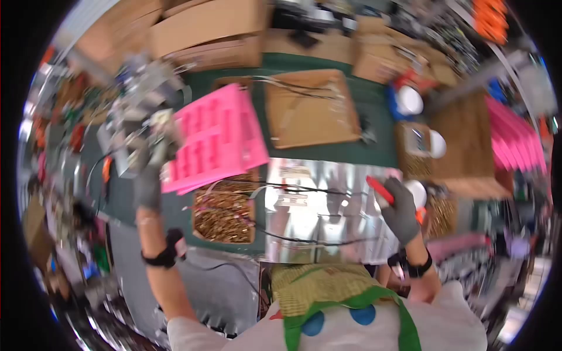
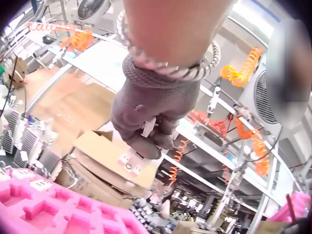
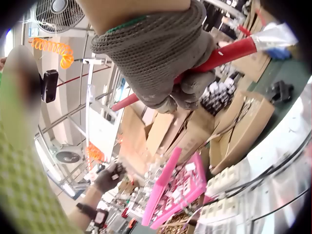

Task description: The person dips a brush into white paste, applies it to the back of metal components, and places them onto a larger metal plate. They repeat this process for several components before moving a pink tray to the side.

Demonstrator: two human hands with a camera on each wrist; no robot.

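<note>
My left hand (image 1: 148,184), in a grey glove, is over the left of the bench beside a pink foam tray (image 1: 249,137). In the left wrist view its curled fingers pinch a small white plastic part (image 2: 148,127). My right hand (image 1: 403,215), also gloved, grips a red stick-like tool (image 3: 229,54) with a clear, wrapped-looking end. That hand is over the right end of a shiny metallic sheet (image 1: 345,225). Two white socket strips (image 1: 293,200) with black cables (image 1: 316,241) lie on the sheet.
A container of small brass-coloured pieces (image 1: 225,216) sits left of the sheet. Behind the sheet lies a shallow cardboard tray (image 1: 313,117). Clustered parts (image 1: 149,88) fill the back left; a large cardboard box (image 1: 468,140) and white round lids (image 1: 408,100) are at the right.
</note>
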